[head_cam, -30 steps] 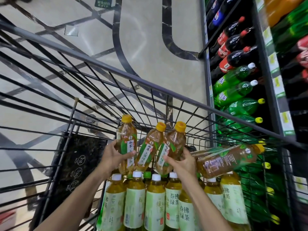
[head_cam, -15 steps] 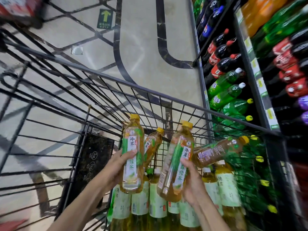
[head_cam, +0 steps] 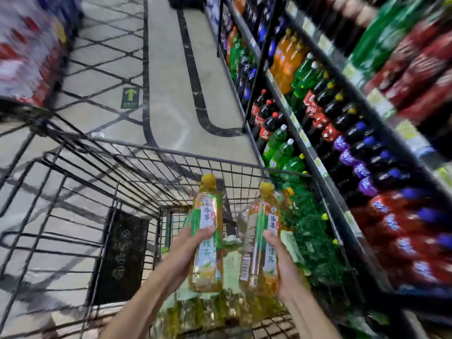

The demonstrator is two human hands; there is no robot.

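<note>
My left hand (head_cam: 188, 253) grips a yellow-capped green tea bottle (head_cam: 208, 231) upright, thumb across its green and white label. My right hand (head_cam: 285, 270) grips a second tea bottle of the same kind (head_cam: 261, 243), also upright, a short way to the right. Both bottles are lifted above the wire shopping cart (head_cam: 137, 152). Below them, blurred, stand several more tea bottles (head_cam: 230, 263) in the cart's right end. Behind the right bottle a third yellow cap (head_cam: 289, 191) shows.
Drink shelves (head_cam: 318, 165) run along the right, stacked with cola, green, orange and purple-labelled bottles. The cart's left part holds a dark panel (head_cam: 119, 255). A tiled aisle floor (head_cam: 171, 81) stretches ahead, with red packaged goods (head_cam: 27, 52) at the far left.
Both hands have lifted their tea bottles up out of the cart and stood them upright. My view has swung upward along the aisle, showing more shelf.
</note>
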